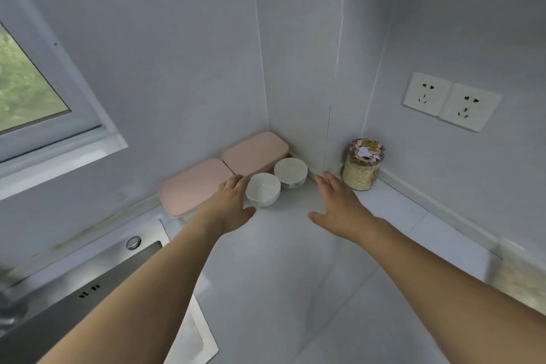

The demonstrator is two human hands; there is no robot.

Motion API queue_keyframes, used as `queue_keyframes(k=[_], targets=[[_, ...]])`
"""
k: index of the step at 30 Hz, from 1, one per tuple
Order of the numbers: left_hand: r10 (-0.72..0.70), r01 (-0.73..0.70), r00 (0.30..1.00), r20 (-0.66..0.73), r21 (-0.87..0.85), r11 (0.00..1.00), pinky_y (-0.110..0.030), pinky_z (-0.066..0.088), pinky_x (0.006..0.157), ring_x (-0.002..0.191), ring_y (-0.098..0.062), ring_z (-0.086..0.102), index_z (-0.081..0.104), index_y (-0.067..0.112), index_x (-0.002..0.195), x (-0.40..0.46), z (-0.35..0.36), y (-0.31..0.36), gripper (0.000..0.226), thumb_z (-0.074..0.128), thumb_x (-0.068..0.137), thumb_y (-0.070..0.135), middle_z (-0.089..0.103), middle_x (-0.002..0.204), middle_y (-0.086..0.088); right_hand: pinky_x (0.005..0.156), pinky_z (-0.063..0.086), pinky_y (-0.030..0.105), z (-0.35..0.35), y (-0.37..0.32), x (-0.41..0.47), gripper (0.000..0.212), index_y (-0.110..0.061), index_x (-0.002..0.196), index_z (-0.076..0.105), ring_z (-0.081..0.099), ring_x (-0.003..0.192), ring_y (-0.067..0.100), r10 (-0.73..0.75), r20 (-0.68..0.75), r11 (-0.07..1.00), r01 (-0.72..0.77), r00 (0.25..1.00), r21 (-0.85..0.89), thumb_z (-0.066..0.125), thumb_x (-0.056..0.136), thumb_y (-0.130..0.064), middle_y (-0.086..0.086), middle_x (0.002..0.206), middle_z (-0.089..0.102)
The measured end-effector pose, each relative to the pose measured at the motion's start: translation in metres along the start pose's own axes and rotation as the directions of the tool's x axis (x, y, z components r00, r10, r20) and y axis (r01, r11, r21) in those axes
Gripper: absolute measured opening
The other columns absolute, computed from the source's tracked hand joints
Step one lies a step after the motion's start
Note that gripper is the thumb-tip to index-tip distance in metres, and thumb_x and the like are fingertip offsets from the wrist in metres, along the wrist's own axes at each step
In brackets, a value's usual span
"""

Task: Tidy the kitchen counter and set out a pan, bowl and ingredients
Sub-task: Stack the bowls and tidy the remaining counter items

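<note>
- Hands first: my left hand (233,204) is spread flat, fingers straight, holding nothing, its fingertips just beside the near white bowl (263,188).
- My right hand (339,205) is likewise flat and empty, hovering right of both bowls.
- The far white bowl (290,171) sits touching the near one.
- Two pink-lidded containers (224,173) line the far-left wall.
- A jar (362,164) of pale grains stands far right.
- I see the sink (88,284) near left on the counter (295,275).
</note>
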State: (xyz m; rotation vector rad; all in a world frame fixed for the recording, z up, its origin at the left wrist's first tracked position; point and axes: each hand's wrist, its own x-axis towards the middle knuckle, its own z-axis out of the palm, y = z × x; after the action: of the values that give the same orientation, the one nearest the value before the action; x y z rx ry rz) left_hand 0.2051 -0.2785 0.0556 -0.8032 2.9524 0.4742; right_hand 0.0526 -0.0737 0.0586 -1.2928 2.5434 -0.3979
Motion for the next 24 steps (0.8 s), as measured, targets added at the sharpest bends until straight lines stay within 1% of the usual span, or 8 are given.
queue_keyframes(k=[5, 8, 13, 16, 18, 21, 24], targets=[[0.017, -0.016, 0.993, 0.113, -0.007, 1.0, -0.038, 0.024, 0.116, 0.142, -0.031, 0.023, 0.016, 0.017, 0.154, 0.066, 0.011, -0.018, 0.086, 0.065, 0.087, 0.039, 0.018, 0.158, -0.006, 0.119, 0.008, 0.036, 0.01, 0.007, 0.068, 0.092, -0.017, 0.154, 0.003, 0.001, 0.148, 0.024, 0.029, 0.086, 0.998, -0.024, 0.996, -0.058, 0.06, 0.088, -0.045, 0.007, 0.161, -0.004], [0.029, -0.027, 0.987, 0.16, -0.017, 0.999, -0.039, 0.026, 0.116, 0.141, -0.032, 0.024, 0.017, 0.017, 0.154, 0.102, 0.024, -0.024, 0.093, 0.07, 0.082, 0.042, 0.018, 0.158, -0.007, 0.118, 0.01, 0.035, 0.02, 0.016, 0.105, 0.096, -0.016, 0.154, 0.003, 0.004, 0.147, 0.025, 0.048, 0.131, 0.995, -0.036, 0.99, -0.095, 0.064, 0.085, -0.045, 0.008, 0.161, -0.001], [0.012, -0.011, 0.973, 0.231, -0.007, 1.0, -0.042, 0.023, 0.114, 0.143, -0.029, 0.019, 0.018, 0.02, 0.151, 0.147, 0.049, -0.031, 0.102, 0.078, 0.074, 0.046, 0.017, 0.157, -0.005, 0.119, 0.011, 0.036, 0.037, 0.028, 0.164, 0.102, -0.016, 0.154, 0.001, 0.005, 0.148, 0.025, 0.07, 0.249, 0.985, -0.027, 0.966, -0.172, 0.067, 0.082, -0.045, 0.01, 0.161, -0.003], [0.013, -0.019, 0.969, 0.246, 0.02, 1.0, -0.047, 0.029, 0.113, 0.142, -0.029, 0.018, 0.018, 0.02, 0.149, 0.165, 0.069, -0.033, 0.107, 0.08, 0.068, 0.051, 0.018, 0.155, -0.005, 0.119, 0.012, 0.04, 0.046, 0.033, 0.194, 0.106, -0.015, 0.153, -0.002, 0.005, 0.147, 0.027, 0.063, 0.297, 0.976, 0.003, 0.953, -0.218, 0.069, 0.08, -0.046, 0.011, 0.161, -0.003], [0.015, -0.024, 0.968, 0.251, 0.03, 0.999, -0.05, 0.031, 0.112, 0.142, -0.03, 0.016, 0.016, 0.02, 0.148, 0.174, 0.081, -0.037, 0.11, 0.08, 0.065, 0.053, 0.015, 0.155, -0.005, 0.119, 0.015, 0.042, 0.052, 0.036, 0.214, 0.111, -0.014, 0.153, -0.003, 0.007, 0.147, 0.029, 0.051, 0.311, 0.967, 0.03, 0.949, -0.252, 0.071, 0.078, -0.047, 0.012, 0.16, -0.001], [0.01, -0.027, 0.963, 0.27, 0.058, 0.998, -0.05, 0.028, 0.114, 0.145, -0.03, 0.009, 0.009, 0.018, 0.151, 0.187, 0.096, -0.041, 0.114, 0.078, 0.067, 0.053, 0.009, 0.157, -0.004, 0.117, 0.018, 0.042, 0.058, 0.038, 0.24, 0.117, -0.014, 0.152, -0.005, 0.007, 0.146, 0.03, 0.043, 0.342, 0.964, 0.05, 0.939, -0.26, 0.075, 0.073, -0.048, 0.011, 0.159, 0.0], [0.004, -0.033, 0.963, 0.269, 0.1, 0.994, -0.05, 0.029, 0.113, 0.145, -0.029, 0.007, 0.007, 0.018, 0.152, 0.195, 0.103, -0.042, 0.113, 0.076, 0.07, 0.051, 0.011, 0.156, -0.003, 0.116, 0.017, 0.042, 0.066, 0.042, 0.267, 0.126, -0.014, 0.152, -0.008, 0.008, 0.145, 0.031, 0.044, 0.377, 0.951, 0.077, 0.925, -0.3, 0.078, 0.067, -0.052, 0.01, 0.158, 0.001]])
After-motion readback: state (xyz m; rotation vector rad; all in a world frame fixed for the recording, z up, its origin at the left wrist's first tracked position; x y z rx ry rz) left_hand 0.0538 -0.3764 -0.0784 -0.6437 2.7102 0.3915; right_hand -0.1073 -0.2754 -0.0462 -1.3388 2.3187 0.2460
